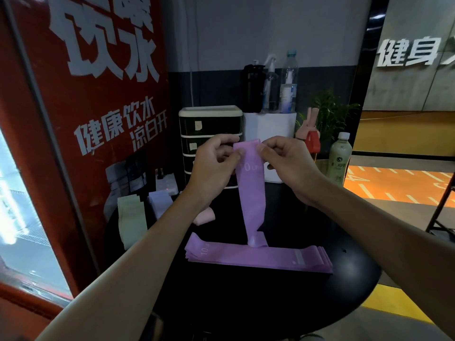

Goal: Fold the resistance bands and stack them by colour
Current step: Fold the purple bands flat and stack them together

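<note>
**Purple band held up over its stack**

A person's left hand (214, 168) and right hand (290, 166) each pinch a top corner of a purple band (251, 198) between thumb and curled fingers, raised above a black table (246, 303). The band hangs down between the two wrists. Its lower end curls onto a purple stack (258, 258), which lies flat across the table below the hands. To the left, well apart from the stack, lie a green band (131, 217) and a white band (160, 203). A pink band (204, 216) lies nearer, partly hidden behind the left forearm. Behind the hands stand a drawer unit (210, 129) and a white box (269, 126) topped with bottles (288, 82). A red sign (98, 99) fills the left side.
</note>
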Available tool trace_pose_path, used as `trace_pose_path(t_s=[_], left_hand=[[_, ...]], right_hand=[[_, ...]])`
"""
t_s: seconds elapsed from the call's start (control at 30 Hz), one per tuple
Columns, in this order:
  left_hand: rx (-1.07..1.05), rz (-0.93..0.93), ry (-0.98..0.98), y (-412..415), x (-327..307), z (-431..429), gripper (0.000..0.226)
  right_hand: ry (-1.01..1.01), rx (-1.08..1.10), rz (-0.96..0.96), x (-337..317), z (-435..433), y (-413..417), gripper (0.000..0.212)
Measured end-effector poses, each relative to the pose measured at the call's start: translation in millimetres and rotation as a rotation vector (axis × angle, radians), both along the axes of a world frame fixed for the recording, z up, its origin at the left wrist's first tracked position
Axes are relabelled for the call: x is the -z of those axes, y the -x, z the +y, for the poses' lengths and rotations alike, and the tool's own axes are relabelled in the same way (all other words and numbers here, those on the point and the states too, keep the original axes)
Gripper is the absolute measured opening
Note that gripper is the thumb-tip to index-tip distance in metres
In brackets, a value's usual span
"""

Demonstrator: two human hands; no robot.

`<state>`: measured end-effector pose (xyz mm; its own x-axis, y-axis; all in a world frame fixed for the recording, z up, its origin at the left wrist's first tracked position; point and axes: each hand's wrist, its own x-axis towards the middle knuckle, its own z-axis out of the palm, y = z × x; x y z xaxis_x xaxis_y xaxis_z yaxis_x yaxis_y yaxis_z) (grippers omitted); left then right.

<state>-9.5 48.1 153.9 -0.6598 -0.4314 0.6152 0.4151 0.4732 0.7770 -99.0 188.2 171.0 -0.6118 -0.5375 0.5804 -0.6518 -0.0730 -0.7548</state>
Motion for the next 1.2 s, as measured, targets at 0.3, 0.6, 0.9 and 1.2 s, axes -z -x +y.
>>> trace_pose_path(t_s=[0.3,0.6,0.9,1.2], left_hand=[[-0.039,0.058,0.021,-2.4,-13.0,3.0,0.006],[-0.058,0.048,0.107,-2.4,-19.3,2.8,0.009],[-0.034,0.046,0.110,-3.9,-30.4,6.2,0.032],[0.043,-0.002,0.136,-7.3,-34.7,9.8,0.008]], right_hand=[[0.054,-0.075,-0.002,-5.5,6.5,1.0,0.018],[0.058,-0.004,0.059,-11.9,4.3,-0.1,0.013],[0.080,-0.089,0.014,-13.7,5.1,-0.3,0.012],[0.146,-0.084,-0.041,-17.3,6.3,0.5,0.011]])
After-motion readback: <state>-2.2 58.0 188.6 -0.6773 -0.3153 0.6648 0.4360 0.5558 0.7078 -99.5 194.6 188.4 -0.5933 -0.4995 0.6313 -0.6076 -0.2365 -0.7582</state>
